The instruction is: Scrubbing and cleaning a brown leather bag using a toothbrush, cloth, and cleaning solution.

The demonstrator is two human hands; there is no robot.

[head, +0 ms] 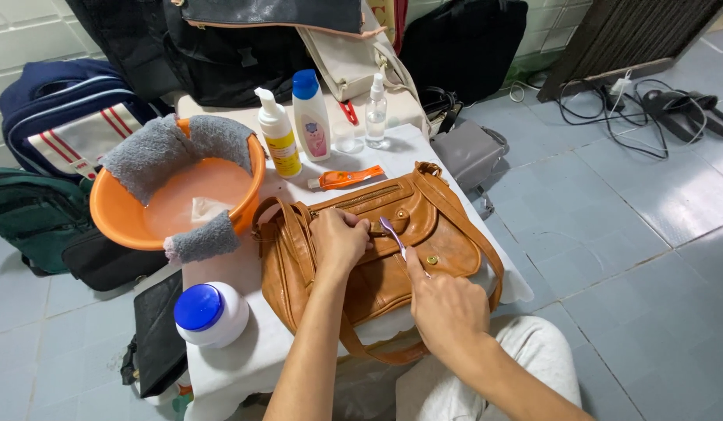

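Furthest to the left of the left hand [340,238], an orange basin [112,218] of cloudy water is seen, with grey cloths [147,156] draped over its rim. Nearer the person on that side, a white jar with a blue lid [209,312] is stood on the white-covered table [245,366]. Beyond the hands, a yellow pump bottle [280,136], a white bottle with a blue cap [311,117] and a small clear spray bottle [376,109] are lined up, and an orange toothbrush [347,178] is laid flat just in front of them.

The tan leather handbag [447,234] lies directly under both hands. The left hand is closed on the bag's front near the zip, apparently pinching the leather or a pull, though what exactly is pinched cannot be made out. The right hand [447,308], just to its right, is closed around a purple toothbrush [393,234], whose head is set against the front pocket of the bag.

Several risks may be judged from here. The leather could be scuffed if the bristles are pressed too hard. The bag could slide on the cloth if the left hand's hold slackens. The basin sits close to the left elbow, so water could be slopped onto the bag by a careless sweep of the arm.
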